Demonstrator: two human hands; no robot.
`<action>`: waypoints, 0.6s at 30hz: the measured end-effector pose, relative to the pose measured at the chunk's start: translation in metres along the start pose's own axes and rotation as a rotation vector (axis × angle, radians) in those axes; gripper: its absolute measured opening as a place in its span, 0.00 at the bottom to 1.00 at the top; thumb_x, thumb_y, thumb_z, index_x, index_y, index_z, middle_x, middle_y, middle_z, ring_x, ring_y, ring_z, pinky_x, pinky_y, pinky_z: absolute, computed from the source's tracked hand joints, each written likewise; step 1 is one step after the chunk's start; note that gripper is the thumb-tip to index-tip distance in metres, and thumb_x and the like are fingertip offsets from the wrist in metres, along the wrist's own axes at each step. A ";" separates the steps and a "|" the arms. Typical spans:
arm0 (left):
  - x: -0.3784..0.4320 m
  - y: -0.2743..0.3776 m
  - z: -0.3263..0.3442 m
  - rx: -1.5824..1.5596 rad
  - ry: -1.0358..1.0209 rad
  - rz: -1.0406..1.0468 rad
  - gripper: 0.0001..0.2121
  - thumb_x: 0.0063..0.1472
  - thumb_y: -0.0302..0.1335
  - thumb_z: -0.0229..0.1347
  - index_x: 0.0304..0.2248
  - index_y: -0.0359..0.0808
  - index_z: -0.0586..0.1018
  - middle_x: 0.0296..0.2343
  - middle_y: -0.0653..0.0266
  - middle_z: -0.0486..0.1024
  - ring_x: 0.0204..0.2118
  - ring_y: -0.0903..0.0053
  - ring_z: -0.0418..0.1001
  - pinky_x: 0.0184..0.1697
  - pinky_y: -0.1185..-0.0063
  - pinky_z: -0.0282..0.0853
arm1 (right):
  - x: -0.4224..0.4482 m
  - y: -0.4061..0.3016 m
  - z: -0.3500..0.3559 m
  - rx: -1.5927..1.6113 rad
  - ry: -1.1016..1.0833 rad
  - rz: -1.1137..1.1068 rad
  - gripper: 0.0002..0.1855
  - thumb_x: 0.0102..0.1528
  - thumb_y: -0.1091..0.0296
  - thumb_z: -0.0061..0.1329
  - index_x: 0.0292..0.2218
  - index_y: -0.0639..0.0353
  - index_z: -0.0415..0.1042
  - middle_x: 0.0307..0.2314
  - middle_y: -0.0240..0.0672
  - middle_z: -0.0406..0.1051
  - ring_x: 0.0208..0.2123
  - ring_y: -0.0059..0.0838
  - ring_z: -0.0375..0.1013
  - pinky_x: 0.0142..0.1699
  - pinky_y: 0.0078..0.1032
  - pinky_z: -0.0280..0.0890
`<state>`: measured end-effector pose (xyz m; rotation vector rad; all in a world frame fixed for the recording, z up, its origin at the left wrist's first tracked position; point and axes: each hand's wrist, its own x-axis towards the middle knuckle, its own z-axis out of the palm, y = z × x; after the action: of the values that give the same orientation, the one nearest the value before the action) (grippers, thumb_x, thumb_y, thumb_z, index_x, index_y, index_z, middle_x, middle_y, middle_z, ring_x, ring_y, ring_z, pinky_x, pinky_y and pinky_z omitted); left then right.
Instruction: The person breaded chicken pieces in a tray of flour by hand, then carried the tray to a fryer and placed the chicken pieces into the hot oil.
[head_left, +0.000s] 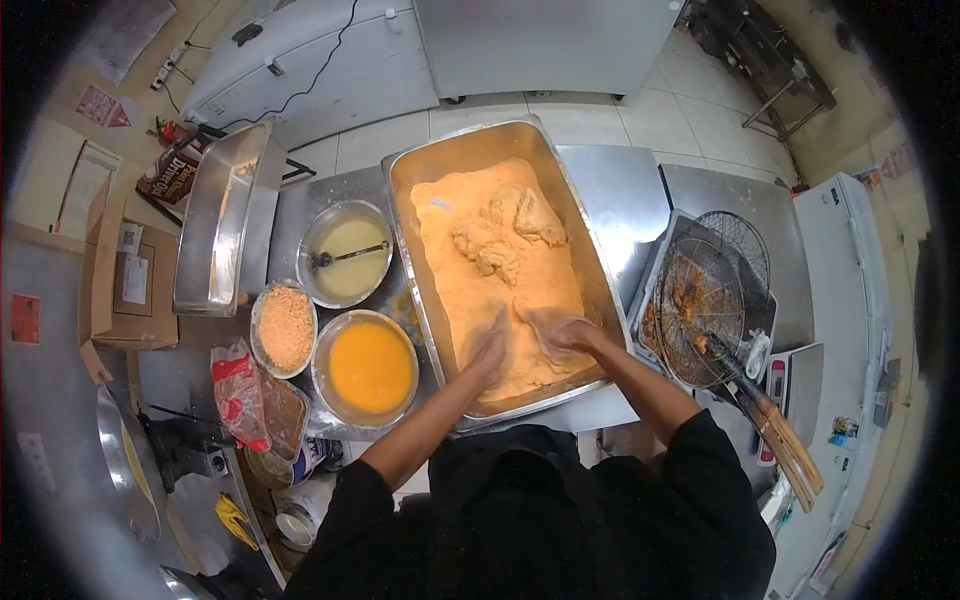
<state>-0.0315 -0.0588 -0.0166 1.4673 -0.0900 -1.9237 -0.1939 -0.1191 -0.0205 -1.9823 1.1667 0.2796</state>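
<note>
A deep rectangular metal tray (589, 202) holds a thick bed of orange breading flour (450, 292). Several coated pieces, apparently chicken (499, 225), lie heaped on the flour in its far half. Nearer to me, my left hand (491, 345) and my right hand (561, 334) reach into the same tray, side by side at the flour. Both are blurred and partly dusted with it, so whether either grips something is unclear. To the left of the tray stand a metal bowl of orange liquid (373, 367) and a bowl of pale liquid (346, 262) with a dark-handled utensil (352, 255) in it.
An oval container of orange crumbs (285, 328), a red-and-clear plastic bag (240, 397) and an upended metal pan (214, 225) stand at left. On the right, wire strainers (701, 307) with wooden handles (780, 435) lie over a grey bin (761, 330).
</note>
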 end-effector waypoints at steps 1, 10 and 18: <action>0.036 -0.016 -0.016 0.006 -0.071 0.160 0.32 0.64 0.54 0.38 0.57 0.38 0.61 0.52 0.61 0.66 0.52 0.72 0.66 0.55 0.75 0.62 | 0.006 -0.008 0.001 0.388 0.055 -0.039 0.22 0.61 0.52 0.35 0.47 0.59 0.69 0.40 0.48 0.73 0.44 0.42 0.72 0.48 0.36 0.66; 0.006 0.103 0.026 -0.009 -0.307 0.411 0.34 0.66 0.51 0.34 0.62 0.35 0.45 0.60 0.58 0.52 0.62 0.72 0.51 0.64 0.72 0.47 | 0.004 -0.038 -0.059 1.925 0.225 -0.021 0.24 0.61 0.50 0.37 0.48 0.60 0.66 0.42 0.47 0.71 0.44 0.42 0.72 0.45 0.37 0.69; 0.029 -0.010 -0.061 0.269 0.045 0.282 0.27 0.67 0.47 0.38 0.55 0.34 0.66 0.49 0.59 0.69 0.54 0.72 0.64 0.57 0.77 0.56 | -0.041 -0.020 -0.022 -0.219 0.124 0.028 0.21 0.57 0.52 0.42 0.42 0.60 0.71 0.41 0.48 0.71 0.41 0.44 0.72 0.43 0.38 0.68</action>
<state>0.0137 -0.0464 -0.0665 1.5751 -0.5253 -1.6957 -0.2044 -0.1038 0.0269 -2.2016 1.2885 0.3143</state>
